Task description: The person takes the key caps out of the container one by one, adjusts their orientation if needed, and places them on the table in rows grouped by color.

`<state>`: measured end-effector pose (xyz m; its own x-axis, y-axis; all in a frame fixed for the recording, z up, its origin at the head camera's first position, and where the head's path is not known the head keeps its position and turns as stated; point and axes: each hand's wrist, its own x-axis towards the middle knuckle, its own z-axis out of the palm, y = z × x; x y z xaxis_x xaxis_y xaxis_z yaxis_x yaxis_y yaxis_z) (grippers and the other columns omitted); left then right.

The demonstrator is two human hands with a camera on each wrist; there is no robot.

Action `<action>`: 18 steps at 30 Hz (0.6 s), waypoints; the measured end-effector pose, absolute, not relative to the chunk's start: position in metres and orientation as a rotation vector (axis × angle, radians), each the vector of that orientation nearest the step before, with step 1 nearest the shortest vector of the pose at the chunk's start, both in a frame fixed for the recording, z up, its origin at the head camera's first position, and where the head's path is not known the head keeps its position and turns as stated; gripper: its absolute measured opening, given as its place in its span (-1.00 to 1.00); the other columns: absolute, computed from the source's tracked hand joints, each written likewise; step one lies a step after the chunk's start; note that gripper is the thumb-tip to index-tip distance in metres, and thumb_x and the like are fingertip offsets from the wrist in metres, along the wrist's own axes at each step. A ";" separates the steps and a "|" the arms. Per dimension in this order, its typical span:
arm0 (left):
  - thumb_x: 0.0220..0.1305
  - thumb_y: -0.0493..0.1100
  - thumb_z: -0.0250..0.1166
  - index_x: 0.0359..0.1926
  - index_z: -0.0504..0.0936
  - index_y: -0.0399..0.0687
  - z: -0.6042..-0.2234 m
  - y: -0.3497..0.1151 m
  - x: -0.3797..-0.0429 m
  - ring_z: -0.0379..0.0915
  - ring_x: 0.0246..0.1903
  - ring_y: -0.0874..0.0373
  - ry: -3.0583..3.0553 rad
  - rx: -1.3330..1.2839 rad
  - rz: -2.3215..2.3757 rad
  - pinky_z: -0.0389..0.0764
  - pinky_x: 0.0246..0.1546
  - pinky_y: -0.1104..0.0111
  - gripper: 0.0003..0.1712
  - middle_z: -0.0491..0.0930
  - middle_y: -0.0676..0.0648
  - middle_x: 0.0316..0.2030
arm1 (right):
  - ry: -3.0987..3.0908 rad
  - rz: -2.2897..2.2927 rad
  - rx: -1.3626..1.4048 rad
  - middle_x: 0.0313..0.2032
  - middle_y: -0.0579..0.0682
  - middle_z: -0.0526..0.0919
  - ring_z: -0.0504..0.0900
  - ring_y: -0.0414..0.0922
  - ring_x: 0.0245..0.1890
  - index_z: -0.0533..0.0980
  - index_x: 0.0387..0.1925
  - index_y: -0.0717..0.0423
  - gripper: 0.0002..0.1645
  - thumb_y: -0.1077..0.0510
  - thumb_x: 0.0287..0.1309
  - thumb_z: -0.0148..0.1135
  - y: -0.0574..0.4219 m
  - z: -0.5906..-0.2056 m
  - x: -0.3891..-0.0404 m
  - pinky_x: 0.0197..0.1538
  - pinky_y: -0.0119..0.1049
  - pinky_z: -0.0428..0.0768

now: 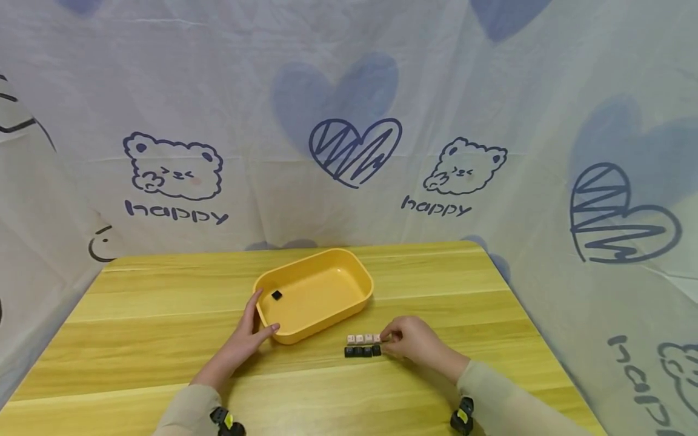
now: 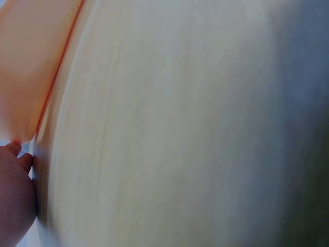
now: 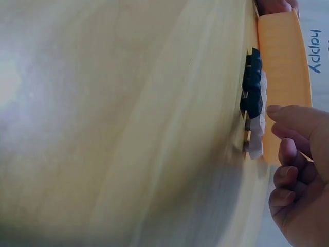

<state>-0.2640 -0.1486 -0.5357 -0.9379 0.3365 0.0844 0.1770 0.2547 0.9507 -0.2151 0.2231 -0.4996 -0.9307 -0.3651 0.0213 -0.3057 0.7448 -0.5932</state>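
A yellow tray stands on the table, with one black keycap inside near its left end. My left hand grips the tray's left end, thumb at the front corner and fingers at the left wall. In front of the tray lie two short rows side by side: white keycaps with small marks, and black keycaps nearer me. My right hand is at the right end of both rows, thumb and index fingertips close to the last white keycap. The right wrist view shows nothing between those fingertips; the other fingers are bent.
The wood-grain table reaches back to a hanging cloth printed with hearts and bears. Each wrist carries a small black device by its beige sleeve.
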 end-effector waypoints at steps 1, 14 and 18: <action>0.35 -0.17 0.26 0.54 -0.32 -0.02 -0.536 -0.149 -0.264 -0.52 0.45 -0.27 2.377 0.487 1.772 -0.32 0.38 -0.15 0.04 -0.44 -0.39 0.48 | 2.840 -0.935 -0.553 -0.61 -0.22 0.46 0.37 -0.29 -0.61 0.71 -0.26 0.16 -0.81 0.22 0.03 0.45 0.223 -0.500 -0.215 -0.49 -0.38 0.40; 0.35 -0.17 0.26 0.54 -0.32 0.00 -0.538 -0.149 -0.264 -0.52 0.45 -0.26 2.379 0.484 1.772 -0.31 0.38 -0.15 0.04 -0.44 -0.38 0.48 | 2.830 -0.890 -0.621 -0.61 -0.25 0.44 0.35 -0.33 -0.61 0.72 -0.27 0.13 -0.81 0.19 0.02 0.47 0.218 -0.512 -0.215 -0.47 -0.38 0.41; 0.36 -0.16 0.26 0.54 -0.33 0.01 -0.538 -0.149 -0.264 -0.52 0.45 -0.26 2.381 0.480 1.767 -0.30 0.38 -0.15 0.05 -0.45 -0.37 0.48 | 2.832 -0.936 -0.606 -0.63 -0.23 0.43 0.33 -0.32 -0.63 0.71 -0.23 0.12 -0.81 0.18 0.08 0.43 0.223 -0.509 -0.216 -0.49 -0.40 0.40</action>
